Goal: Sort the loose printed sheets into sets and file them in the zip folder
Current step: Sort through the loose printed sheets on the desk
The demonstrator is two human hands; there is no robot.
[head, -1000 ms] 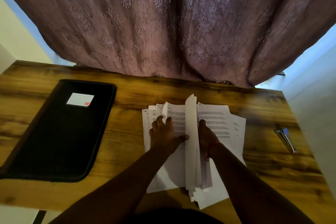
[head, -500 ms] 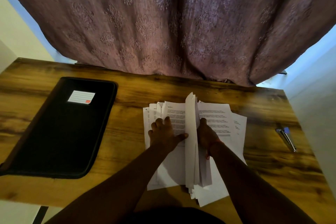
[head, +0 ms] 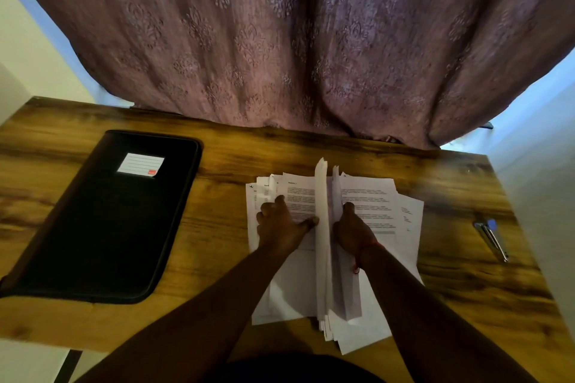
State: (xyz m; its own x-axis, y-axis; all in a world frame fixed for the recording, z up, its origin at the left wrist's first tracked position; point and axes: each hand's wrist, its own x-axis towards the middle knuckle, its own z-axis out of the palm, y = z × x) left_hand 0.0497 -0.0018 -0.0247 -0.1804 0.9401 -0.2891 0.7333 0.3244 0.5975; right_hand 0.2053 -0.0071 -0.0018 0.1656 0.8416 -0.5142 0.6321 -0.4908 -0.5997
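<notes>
The person sits at a wooden table [head: 217, 258] and works with both hands in a loose pile of printed sheets [head: 367, 196], which lies at the near middle of the table, a little to the right. The sheets are fanned out unevenly, with corners showing on the left and the right side. Some sheets in the middle of the pile stand up on edge [head: 322, 227], like pages of an open book.

The left hand [head: 281, 227] lies flat on the sheets at the left of the standing ones; its fingers are spread and quite straight, and the thumb touches the standing sheets. The right hand [head: 351, 232] is just on the other side of them, with the fingers bent against the paper; if its grip really pinches the sheets or only leans on them, I cannot tell. A red thread is around the right wrist.

The black zip folder [head: 102, 227] lies closed at the left part of the table, well apart from the pile, with a white label [head: 140, 164] on its cover. Near the right edge of the table lies a stapler [head: 491, 239]. Behind the table hangs a purple patterned curtain [head: 280, 40].
</notes>
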